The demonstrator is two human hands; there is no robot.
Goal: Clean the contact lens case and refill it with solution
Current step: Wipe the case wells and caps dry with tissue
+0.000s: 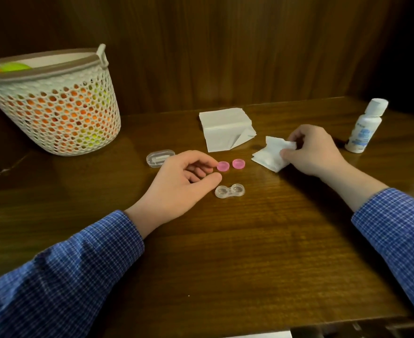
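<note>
Lens case (229, 190) is lying open on the worktop (250, 240), its two pink caps (230, 164) just behind it. We are wiping: our right hand (315, 150) is pinching a crumpled tissue (270, 154), and our left hand (179, 179), relaxed, is touching the nearer cap. Next we probably need to lift that cap to the tissue; the solution bottle (366, 128) is waiting closed.

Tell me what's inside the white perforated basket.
Through the holes of the basket orange and yellow-green shapes show, and a green rounded thing with an orange bit peeks over the rim. What they are, and anything deeper, stays hidden by the wall.
</note>
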